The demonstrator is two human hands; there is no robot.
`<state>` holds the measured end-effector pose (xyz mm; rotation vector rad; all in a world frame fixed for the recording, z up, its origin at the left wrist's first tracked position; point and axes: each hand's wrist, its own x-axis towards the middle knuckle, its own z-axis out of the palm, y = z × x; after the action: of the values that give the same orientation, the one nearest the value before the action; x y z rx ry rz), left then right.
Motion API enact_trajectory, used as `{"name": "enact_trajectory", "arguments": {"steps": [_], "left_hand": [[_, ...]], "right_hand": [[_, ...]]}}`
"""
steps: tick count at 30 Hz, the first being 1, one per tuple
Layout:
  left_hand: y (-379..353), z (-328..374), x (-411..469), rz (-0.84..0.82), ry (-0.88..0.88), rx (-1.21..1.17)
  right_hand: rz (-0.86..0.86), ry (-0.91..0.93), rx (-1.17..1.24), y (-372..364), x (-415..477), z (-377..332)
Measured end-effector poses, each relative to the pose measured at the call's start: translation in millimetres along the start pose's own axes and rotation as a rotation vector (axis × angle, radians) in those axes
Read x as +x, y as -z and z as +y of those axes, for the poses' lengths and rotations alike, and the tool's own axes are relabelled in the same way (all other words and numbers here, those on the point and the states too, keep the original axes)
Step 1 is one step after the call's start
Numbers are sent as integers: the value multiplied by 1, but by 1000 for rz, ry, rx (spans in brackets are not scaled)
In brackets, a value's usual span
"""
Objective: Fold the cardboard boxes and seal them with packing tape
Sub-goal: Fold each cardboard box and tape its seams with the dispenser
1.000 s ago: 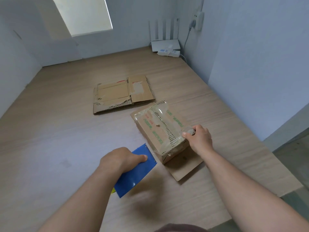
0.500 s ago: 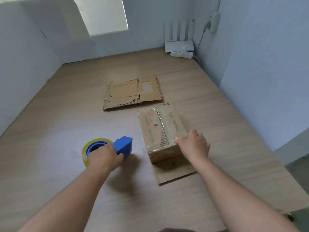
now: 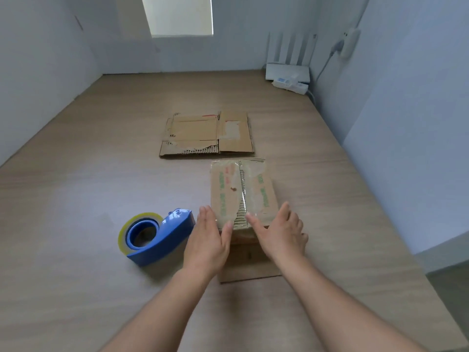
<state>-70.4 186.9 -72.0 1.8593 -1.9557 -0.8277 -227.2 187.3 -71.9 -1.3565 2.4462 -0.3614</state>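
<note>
Left hand [image 3: 206, 240] and right hand [image 3: 279, 232] touching, fingers straight, the near end of the taped cardboard box [image 3: 241, 189], blue tape dispenser [image 3: 157, 235] sitting beside it on the bench [image 3: 76, 199], flattened cardboard box [image 3: 205, 134] lying beyond

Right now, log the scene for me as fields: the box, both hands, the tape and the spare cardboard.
taped box: clear tape along top seam, standing on cardboard sheet
left hand: open, at box's near left corner
right hand: open, at box's near right corner
tape dispenser: blue, unheld, left of box
flattened box: lying flat beyond taped box
</note>
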Motion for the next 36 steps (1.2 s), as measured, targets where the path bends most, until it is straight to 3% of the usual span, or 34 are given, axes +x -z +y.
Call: {"name": "enact_trajectory", "arguments": {"steps": [6, 12, 18, 21, 23, 25, 28, 31, 36], "left_hand": [[-12, 12, 20, -37, 302, -150], [-19, 2, 20, 30, 204, -43], [-11, -15, 21, 33, 133, -210], [1, -20, 25, -55, 42, -131], [10, -17, 28, -168, -17, 52], [11, -11, 29, -231, -59, 330], [1, -5, 28, -147, -92, 585], [-1, -11, 31, -146, -111, 574], [15, -21, 41, -330, -98, 386]], "right_hand": [[-11, 62, -82, -15, 0, -14], [-40, 231, 23, -10, 19, 19], [-69, 396, 217, 9, 38, 35], [-180, 491, 64, 23, 46, 42], [-249, 528, -205, 30, 48, 38], [-218, 546, -447, 31, 46, 25], [-101, 631, -611, 26, 44, 9], [-128, 760, -624, 27, 51, 17], [-334, 858, -525, 47, 69, 37]]}}
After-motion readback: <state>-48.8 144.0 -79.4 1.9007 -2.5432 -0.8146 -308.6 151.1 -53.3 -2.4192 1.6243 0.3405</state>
